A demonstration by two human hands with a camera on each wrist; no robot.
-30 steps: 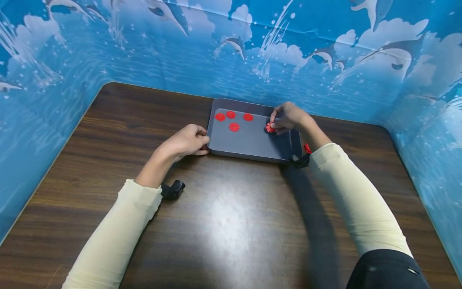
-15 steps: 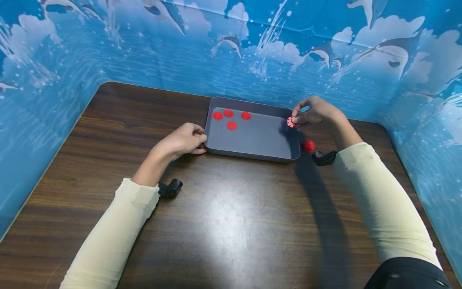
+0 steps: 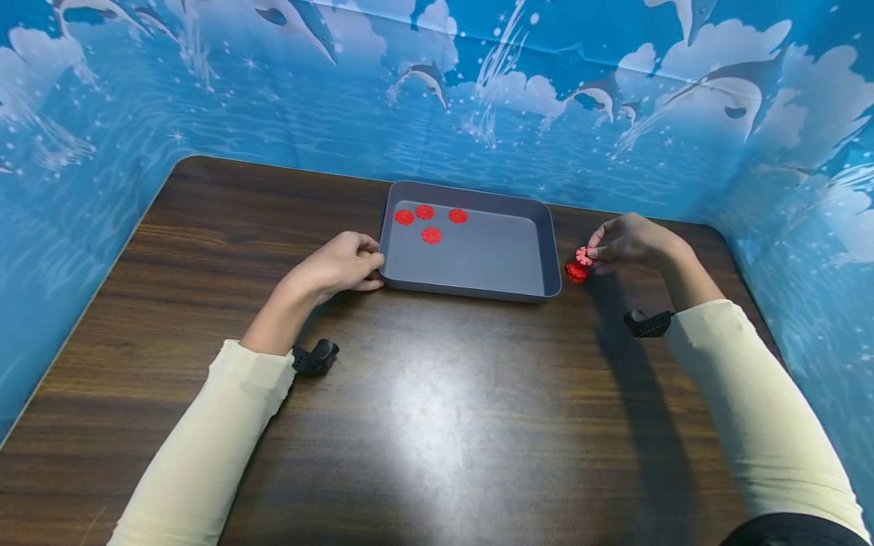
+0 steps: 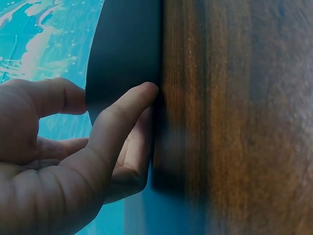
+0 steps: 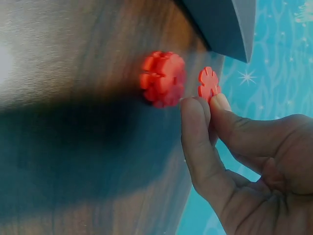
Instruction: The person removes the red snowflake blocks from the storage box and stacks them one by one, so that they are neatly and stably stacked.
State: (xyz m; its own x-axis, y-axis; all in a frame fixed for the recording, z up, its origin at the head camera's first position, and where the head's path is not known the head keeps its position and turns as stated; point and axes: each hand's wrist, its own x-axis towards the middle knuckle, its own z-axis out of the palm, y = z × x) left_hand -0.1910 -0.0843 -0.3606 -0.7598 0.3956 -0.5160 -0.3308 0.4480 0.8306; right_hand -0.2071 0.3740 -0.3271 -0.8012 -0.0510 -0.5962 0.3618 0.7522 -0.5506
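Observation:
My left hand [image 3: 341, 264] holds the left end of a grey rectangular baking tray [image 3: 492, 258]. In the left wrist view, its thumb is at the rim and its fingers touch the outer wall [image 4: 127, 49] low by the table. Several flat red notched discs [image 3: 432, 235] lie spread in the tray's left half. Beyond the tray's right end, my right hand [image 3: 631, 241] pinches one red notched disc [image 5: 208, 81] between thumb and fingertips. Just beside and below it, a small stack of red notched discs [image 5: 164, 78] sits on the table, apart from the held one.
A dark wood-grain table [image 3: 437, 425] carries everything. A blue dolphin-print cloth [image 3: 328, 114] hangs along its back and sides, close behind the tray. Each wrist wears a black camera mount [image 3: 315, 358].
My right hand has lifted the disc out of the tray's right part and carried it right, over the rim, to the stack on the table. The left hand has stayed at the tray.

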